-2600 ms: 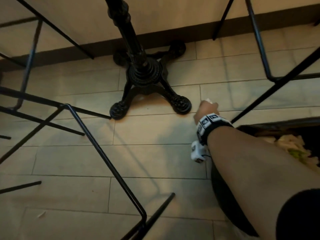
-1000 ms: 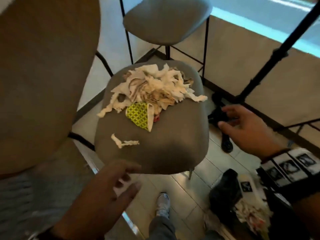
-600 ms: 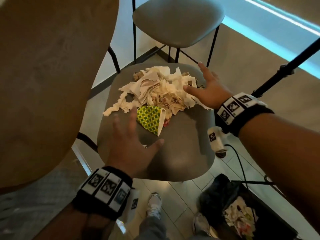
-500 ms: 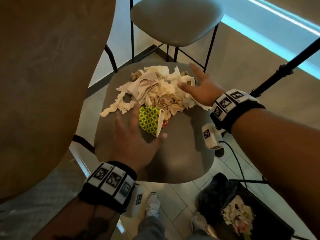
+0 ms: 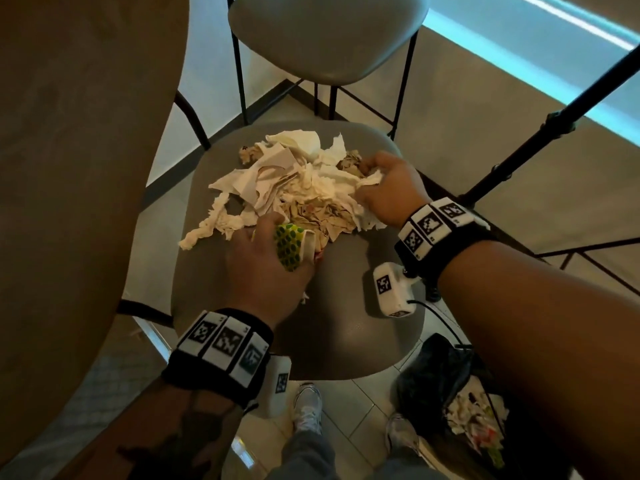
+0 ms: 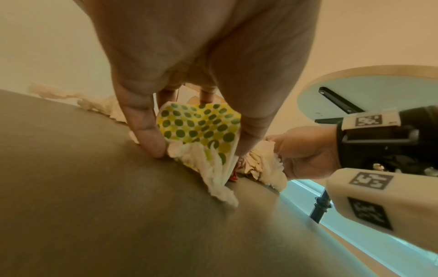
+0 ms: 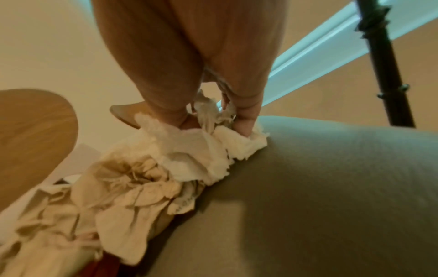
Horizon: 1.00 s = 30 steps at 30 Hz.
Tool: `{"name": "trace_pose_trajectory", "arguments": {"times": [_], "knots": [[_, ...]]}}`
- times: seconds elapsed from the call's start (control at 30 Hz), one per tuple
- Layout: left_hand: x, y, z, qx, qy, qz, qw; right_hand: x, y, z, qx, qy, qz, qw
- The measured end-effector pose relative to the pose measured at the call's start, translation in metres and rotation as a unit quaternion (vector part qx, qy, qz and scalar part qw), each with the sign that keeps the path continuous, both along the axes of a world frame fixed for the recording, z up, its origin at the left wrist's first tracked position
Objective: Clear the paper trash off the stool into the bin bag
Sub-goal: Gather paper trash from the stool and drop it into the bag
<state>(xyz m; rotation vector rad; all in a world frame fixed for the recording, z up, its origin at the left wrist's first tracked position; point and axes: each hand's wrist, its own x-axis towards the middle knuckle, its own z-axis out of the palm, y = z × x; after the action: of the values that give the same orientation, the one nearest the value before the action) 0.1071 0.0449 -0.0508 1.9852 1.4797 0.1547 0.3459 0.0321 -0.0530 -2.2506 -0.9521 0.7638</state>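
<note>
curling round the paper pile (image 5: 294,192) mid-stool (image 5: 339,327), left hand (image 5: 266,271) fingers pinch the dotted wrapper (image 5: 289,245), right hand (image 5: 389,192) grips tissue.

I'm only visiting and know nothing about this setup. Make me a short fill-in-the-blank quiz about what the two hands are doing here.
1. The left hand grips a crumpled wrapper that is yellow with green ____.
2. The right hand grips white tissue at the pile's ____ edge.
3. The paper pile lies on the grey ____.
4. The black bin bag on the floor already holds some ____.

Missing words: dots; right; stool; paper
</note>
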Motion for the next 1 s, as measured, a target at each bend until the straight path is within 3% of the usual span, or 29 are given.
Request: {"name": "trace_pose_trajectory", "arguments": {"times": [0.3, 0.6, 1.0], "knots": [[-0.016, -0.008, 0.019, 0.02, -0.084, 0.016, 0.996, 0.007, -0.016, 0.015, 0.128, 0.124, -0.127, 0.976], [-0.032, -0.021, 0.048, 0.053, -0.169, 0.001, 0.984, 0.01, -0.054, 0.036, 0.226, 0.207, -0.164, 0.938], [-0.025, -0.069, 0.073, 0.056, -0.233, -0.078, 0.968, 0.014, -0.174, 0.062, 0.287, 0.278, -0.189, 0.897]]}}
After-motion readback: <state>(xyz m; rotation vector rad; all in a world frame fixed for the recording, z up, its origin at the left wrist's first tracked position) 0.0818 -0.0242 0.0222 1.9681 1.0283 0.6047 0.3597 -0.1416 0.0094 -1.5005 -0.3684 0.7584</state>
